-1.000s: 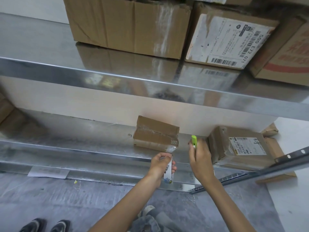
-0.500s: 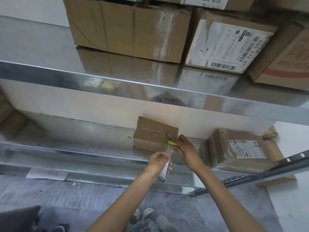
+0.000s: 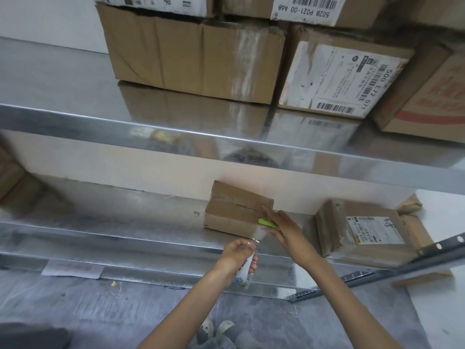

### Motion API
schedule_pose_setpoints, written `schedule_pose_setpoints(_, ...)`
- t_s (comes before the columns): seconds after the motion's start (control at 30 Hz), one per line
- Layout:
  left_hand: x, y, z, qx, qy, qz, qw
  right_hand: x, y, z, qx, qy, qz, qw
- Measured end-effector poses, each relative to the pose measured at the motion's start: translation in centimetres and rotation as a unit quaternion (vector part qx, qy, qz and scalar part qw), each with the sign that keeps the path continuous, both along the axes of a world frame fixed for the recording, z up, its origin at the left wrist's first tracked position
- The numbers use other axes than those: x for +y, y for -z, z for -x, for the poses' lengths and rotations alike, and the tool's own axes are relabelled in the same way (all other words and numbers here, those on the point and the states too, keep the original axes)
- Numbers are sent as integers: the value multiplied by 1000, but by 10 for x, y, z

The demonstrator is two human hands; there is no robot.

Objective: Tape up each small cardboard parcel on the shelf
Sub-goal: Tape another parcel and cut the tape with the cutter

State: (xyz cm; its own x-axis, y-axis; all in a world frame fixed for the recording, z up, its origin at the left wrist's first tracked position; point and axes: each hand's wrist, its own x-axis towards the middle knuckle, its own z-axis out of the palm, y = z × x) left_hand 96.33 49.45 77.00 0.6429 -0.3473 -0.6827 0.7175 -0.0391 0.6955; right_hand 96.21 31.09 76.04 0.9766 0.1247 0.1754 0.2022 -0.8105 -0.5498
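Steel shelf (image 3: 125, 238), left hand (image 3: 236, 255) grips tape (image 3: 245, 272), right hand (image 3: 286, 230) pinches cutter (image 3: 267, 222) against parcel (image 3: 231, 215)

Top carton (image 3: 302, 8): 502B P021-00 A68 — lower carton (image 3: 337, 74): 500 E72 071.

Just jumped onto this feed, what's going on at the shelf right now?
A person is taping the small brown parcel on the lower shelf. The left hand grips a tape roll in front of the shelf edge, with a clear strip stretched up to the parcel. The right hand, holding a green cutter, lies with fingers straight on the parcel's right end. A labelled parcel sits further right, untouched.
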Motion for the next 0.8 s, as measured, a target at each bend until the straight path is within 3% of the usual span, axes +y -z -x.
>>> schedule_pose_setpoints(0.23,-3,1,3,-11,24,-12,1000,-18,-1,10,-45,99,20,994)
schedule_pose_setpoints(0.4,-5,0,5,-20,30,-17,999,-18,3,3,9,190,-85,978)
schedule_pose_setpoints(0.47,-6,-1,6,-22,32,-19,999,-20,12,-4,10,205,-87,975)
schedule_pose_setpoints(0.63,-7,-2,8,-26,27,-8,999,-29,42,-26,102,264,-11,959)
schedule_pose_setpoints(0.8,-7,-5,9,-20,18,0,1000,-39,53,-30,167,217,61,960)
